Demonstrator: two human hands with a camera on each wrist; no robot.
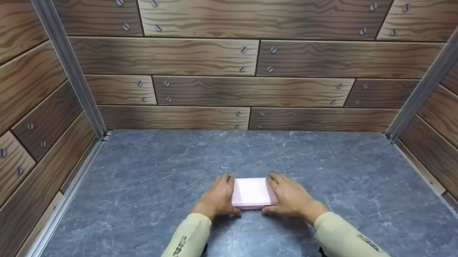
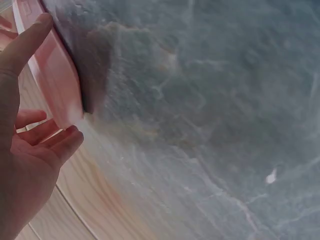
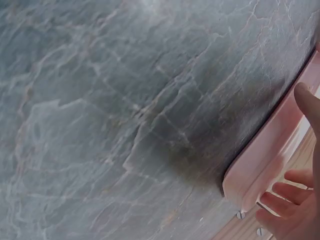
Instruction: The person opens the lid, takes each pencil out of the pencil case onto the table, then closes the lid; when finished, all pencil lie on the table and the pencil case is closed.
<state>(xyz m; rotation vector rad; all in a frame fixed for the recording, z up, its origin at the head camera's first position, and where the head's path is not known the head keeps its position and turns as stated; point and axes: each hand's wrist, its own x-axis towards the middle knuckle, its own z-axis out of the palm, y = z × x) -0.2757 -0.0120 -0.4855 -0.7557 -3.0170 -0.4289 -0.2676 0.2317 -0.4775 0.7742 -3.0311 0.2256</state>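
Observation:
A flat pink box [image 1: 252, 192] with rounded corners lies between my two hands, its pale top washed out by glare. At its left end my left hand [image 1: 217, 197] grips it, thumb on the near side and fingers along the end. My right hand [image 1: 293, 197] holds the right end in the same way. The left wrist view shows the thumb against the pink side wall [image 2: 55, 70], with curled fingers by the corner. In the right wrist view the thumb touches the wall [image 3: 265, 145], and the other fingers lie near the far corner.
A dark grey marbled tabletop [image 1: 168, 174] spreads under the box. Wood-plank-patterned walls [image 1: 209, 59] stand at the back, left and right. Metal corner posts [image 1: 75, 70] join them, and a metal rail [image 1: 61, 211] runs along the left edge.

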